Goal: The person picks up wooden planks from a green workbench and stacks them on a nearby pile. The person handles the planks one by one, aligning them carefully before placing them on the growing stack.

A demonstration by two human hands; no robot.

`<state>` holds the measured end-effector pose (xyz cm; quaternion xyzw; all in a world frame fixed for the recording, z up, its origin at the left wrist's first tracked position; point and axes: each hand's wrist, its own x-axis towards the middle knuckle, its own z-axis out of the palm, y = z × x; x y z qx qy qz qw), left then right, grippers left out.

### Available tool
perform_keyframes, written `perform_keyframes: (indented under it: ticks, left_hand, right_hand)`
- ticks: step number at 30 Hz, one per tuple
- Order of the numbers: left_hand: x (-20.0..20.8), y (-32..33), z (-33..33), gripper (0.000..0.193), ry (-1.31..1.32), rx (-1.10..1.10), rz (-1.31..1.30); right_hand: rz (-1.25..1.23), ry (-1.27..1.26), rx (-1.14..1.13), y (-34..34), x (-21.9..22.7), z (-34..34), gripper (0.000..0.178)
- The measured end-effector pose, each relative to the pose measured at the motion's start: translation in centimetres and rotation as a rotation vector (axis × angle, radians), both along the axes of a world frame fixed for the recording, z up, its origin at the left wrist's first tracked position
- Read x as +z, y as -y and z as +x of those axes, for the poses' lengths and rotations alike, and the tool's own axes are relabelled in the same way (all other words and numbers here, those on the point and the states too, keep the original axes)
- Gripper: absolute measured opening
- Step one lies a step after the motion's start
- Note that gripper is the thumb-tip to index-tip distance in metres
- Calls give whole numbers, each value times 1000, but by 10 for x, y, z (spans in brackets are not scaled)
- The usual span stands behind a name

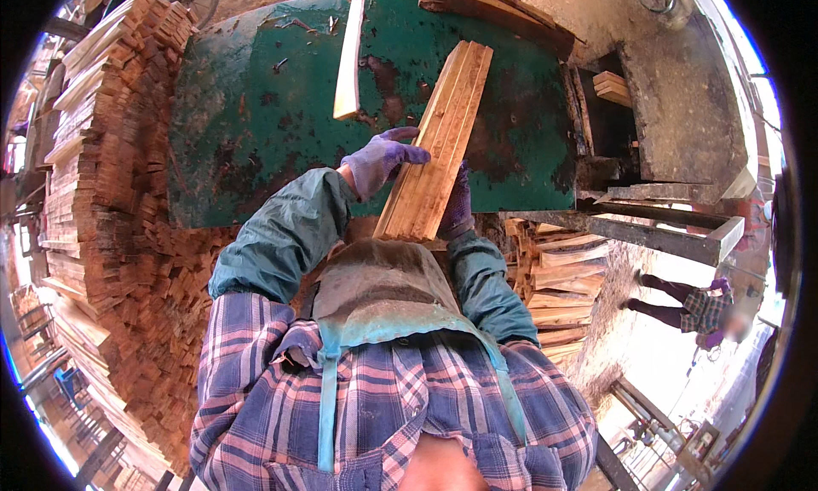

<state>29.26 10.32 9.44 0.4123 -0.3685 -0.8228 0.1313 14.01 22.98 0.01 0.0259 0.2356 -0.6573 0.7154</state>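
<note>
Over table — slats held between both hands

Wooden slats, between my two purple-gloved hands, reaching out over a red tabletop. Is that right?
Not quite: the head view shows that the tabletop is green, not red. The wooden slats are between your purple-gloved left hand and right hand.

Reaches forward with both arms bent at the elbows. Extends two digits of the gloved left hand rightward; holds the gloved right hand opposite, largely hidden.
</note>
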Motion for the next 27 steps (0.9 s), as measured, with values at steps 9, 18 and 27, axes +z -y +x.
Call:
perform_keyframes:
  ticks: [9,18,27]
  left_hand:
    - [-17,42,36,47,68,45,-105]
    - [39,58,49,76,323,-200,-736]
    - [18,42,121,94,511,-118,-732]
  right_hand:
    - [89,11,-19,0,0,6,60]
    - [-48,-19,142,19,17,46,54]
    - [105,300,688,45,25,136,57]
